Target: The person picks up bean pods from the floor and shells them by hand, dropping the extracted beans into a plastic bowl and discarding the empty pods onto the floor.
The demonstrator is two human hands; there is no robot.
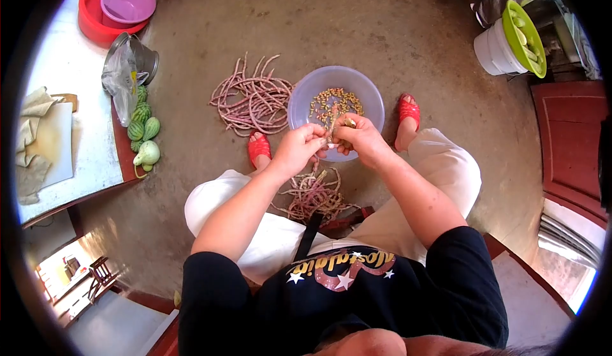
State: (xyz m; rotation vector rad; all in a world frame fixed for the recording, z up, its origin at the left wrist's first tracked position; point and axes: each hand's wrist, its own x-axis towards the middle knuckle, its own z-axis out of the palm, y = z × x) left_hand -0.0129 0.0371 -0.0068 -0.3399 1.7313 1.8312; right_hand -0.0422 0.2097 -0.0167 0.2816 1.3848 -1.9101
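A pale purple basin [299, 104] stands on the floor between my feet, with shelled beans [344, 101] spread over its bottom. Over its near rim my left hand [299, 148] and my right hand [363, 142] almost meet, both with fingers closed on a bean pod [332, 123]. The pod's lower part is hidden by my fingers. Left of the basin lies a pile of long purplish bean pods [252, 97]. A tangle of thinner, crumpled pods [315, 196] sits on the floor between my legs, just below my hands.
Watermelons [136, 131] and a pale gourd [148, 153] line the floor by the white table [83, 190] at left. Red and purple basins [129, 2] are at upper left. A white bucket [496, 51] with a green basin [542, 62] stands at upper right, near a red cabinet [570, 139].
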